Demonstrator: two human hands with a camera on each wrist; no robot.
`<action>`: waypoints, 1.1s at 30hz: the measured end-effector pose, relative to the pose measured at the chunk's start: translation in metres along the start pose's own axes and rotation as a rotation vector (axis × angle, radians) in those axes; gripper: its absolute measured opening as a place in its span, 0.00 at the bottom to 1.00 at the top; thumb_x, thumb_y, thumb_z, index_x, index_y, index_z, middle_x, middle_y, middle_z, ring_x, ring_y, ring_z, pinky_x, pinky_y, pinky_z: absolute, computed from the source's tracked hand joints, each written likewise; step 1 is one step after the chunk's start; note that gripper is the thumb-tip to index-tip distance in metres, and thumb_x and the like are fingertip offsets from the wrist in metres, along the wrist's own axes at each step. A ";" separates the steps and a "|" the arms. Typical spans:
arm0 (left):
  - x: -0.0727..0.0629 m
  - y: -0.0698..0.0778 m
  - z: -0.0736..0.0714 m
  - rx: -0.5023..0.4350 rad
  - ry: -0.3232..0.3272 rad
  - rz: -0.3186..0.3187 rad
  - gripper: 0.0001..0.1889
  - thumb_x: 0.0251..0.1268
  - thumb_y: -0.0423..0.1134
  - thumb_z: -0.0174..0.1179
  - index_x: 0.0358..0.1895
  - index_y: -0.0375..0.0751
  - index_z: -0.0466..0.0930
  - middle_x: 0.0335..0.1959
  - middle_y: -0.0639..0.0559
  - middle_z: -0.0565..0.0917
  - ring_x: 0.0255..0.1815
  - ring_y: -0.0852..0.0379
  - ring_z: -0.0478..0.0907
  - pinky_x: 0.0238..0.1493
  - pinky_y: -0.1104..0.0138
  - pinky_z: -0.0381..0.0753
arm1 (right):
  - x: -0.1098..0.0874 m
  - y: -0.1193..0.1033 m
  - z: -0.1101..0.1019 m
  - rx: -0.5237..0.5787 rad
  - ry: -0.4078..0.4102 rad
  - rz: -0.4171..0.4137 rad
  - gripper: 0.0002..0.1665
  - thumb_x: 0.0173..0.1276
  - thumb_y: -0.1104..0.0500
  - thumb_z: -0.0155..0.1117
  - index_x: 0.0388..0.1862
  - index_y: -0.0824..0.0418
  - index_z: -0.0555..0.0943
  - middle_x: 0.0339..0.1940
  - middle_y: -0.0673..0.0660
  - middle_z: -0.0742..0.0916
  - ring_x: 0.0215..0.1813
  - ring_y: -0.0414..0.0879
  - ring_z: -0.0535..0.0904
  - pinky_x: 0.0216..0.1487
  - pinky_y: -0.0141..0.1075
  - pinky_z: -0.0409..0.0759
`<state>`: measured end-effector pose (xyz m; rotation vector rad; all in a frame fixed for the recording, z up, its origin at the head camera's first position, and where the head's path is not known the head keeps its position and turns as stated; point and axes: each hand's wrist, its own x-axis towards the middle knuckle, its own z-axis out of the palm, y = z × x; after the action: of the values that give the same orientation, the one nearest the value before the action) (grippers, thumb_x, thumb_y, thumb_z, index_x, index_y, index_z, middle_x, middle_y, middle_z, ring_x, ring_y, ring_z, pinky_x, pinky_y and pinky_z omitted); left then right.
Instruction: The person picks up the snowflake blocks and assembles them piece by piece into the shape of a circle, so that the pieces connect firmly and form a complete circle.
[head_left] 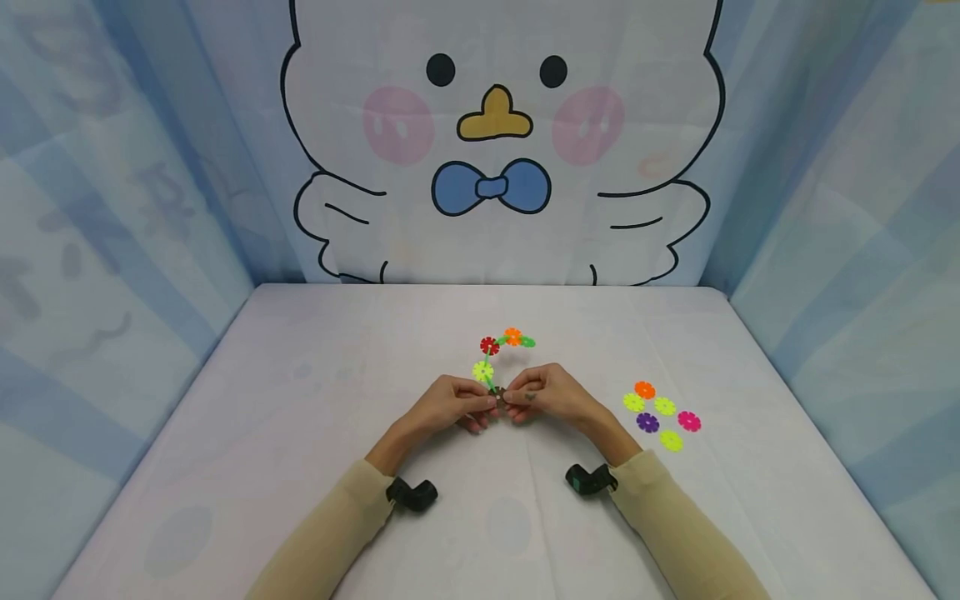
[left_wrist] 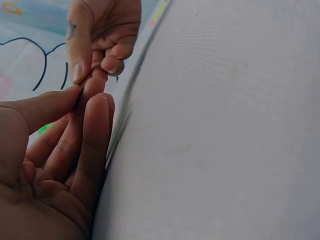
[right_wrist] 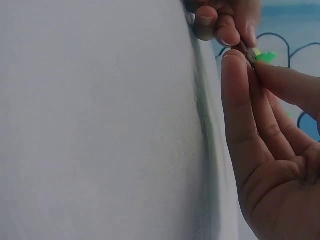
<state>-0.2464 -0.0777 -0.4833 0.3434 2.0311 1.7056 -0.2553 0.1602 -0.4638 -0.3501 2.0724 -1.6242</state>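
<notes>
Both hands meet near the middle of the table in the head view. My left hand (head_left: 455, 403) and my right hand (head_left: 546, 393) pinch a small brown notched disc (head_left: 498, 398) between thumbs and fingers, one from each side. In the right wrist view the disc (right_wrist: 248, 53) appears edge-on and mostly covered by fingertips. From it a chain of linked snowflake discs runs away and bends right: a yellow disc (head_left: 483, 371), a red disc (head_left: 490, 345) and an orange disc (head_left: 513, 336), with green discs (head_left: 528, 342) set crosswise among them.
Right of the right hand lie loose notched discs: an orange one (head_left: 644, 390), a purple one (head_left: 648, 422), a pink one (head_left: 689, 421) and several yellow ones (head_left: 671, 440). A white cloth covers the table (head_left: 262, 417). Printed curtains stand behind and at both sides.
</notes>
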 end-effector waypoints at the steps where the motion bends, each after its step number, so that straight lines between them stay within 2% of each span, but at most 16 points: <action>1: 0.000 -0.001 0.000 -0.002 0.001 0.002 0.12 0.75 0.37 0.66 0.51 0.30 0.88 0.38 0.45 0.93 0.28 0.62 0.86 0.32 0.69 0.89 | 0.000 0.000 -0.001 -0.016 -0.002 -0.004 0.13 0.74 0.63 0.70 0.49 0.74 0.85 0.35 0.61 0.94 0.34 0.44 0.91 0.41 0.38 0.93; 4: 0.001 -0.002 -0.001 -0.018 0.006 0.002 0.12 0.75 0.36 0.66 0.52 0.29 0.87 0.40 0.43 0.94 0.28 0.62 0.86 0.32 0.69 0.89 | -0.002 -0.002 -0.008 -0.099 0.009 -0.014 0.13 0.76 0.62 0.69 0.50 0.72 0.86 0.37 0.64 0.93 0.35 0.45 0.91 0.42 0.40 0.93; 7: 0.002 -0.003 -0.002 -0.044 0.011 0.005 0.12 0.75 0.35 0.66 0.52 0.28 0.86 0.41 0.41 0.94 0.28 0.63 0.86 0.33 0.70 0.89 | -0.006 -0.006 -0.026 -0.223 0.069 -0.006 0.13 0.77 0.60 0.68 0.51 0.70 0.86 0.39 0.64 0.93 0.36 0.47 0.90 0.43 0.42 0.93; 12: 0.002 -0.004 -0.003 -0.075 0.014 -0.001 0.12 0.75 0.34 0.66 0.53 0.28 0.85 0.42 0.40 0.94 0.28 0.63 0.86 0.33 0.70 0.89 | -0.026 -0.009 -0.076 -0.437 0.238 0.037 0.15 0.78 0.56 0.68 0.53 0.66 0.86 0.41 0.64 0.93 0.37 0.49 0.89 0.41 0.41 0.92; 16: 0.003 -0.004 -0.003 -0.078 0.013 -0.005 0.13 0.74 0.34 0.66 0.53 0.28 0.86 0.42 0.40 0.94 0.29 0.63 0.86 0.33 0.70 0.89 | -0.052 -0.002 -0.118 -0.563 0.314 0.095 0.18 0.78 0.53 0.68 0.55 0.66 0.85 0.42 0.64 0.92 0.35 0.49 0.87 0.38 0.38 0.89; 20: 0.002 -0.004 -0.003 -0.075 0.016 -0.003 0.13 0.75 0.35 0.66 0.53 0.28 0.86 0.42 0.40 0.94 0.29 0.62 0.86 0.34 0.69 0.90 | -0.075 0.006 -0.146 -0.637 0.321 0.183 0.21 0.76 0.51 0.70 0.56 0.67 0.85 0.47 0.66 0.90 0.37 0.49 0.83 0.39 0.36 0.84; 25: 0.001 -0.004 -0.003 -0.077 0.024 -0.004 0.12 0.75 0.35 0.66 0.53 0.29 0.86 0.41 0.42 0.94 0.30 0.62 0.86 0.35 0.69 0.90 | -0.093 0.011 -0.164 -0.697 0.313 0.247 0.25 0.71 0.50 0.75 0.58 0.65 0.86 0.53 0.68 0.87 0.43 0.52 0.81 0.41 0.34 0.81; 33: 0.001 -0.004 -0.003 -0.090 0.033 -0.015 0.12 0.75 0.35 0.67 0.53 0.30 0.87 0.41 0.43 0.94 0.30 0.61 0.87 0.34 0.69 0.90 | -0.095 0.020 -0.169 -0.713 0.234 0.280 0.25 0.65 0.52 0.80 0.57 0.63 0.87 0.50 0.65 0.86 0.49 0.54 0.78 0.46 0.41 0.80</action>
<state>-0.2480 -0.0805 -0.4867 0.2712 1.9666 1.7980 -0.2598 0.3521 -0.4323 -0.0866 2.6917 -0.7542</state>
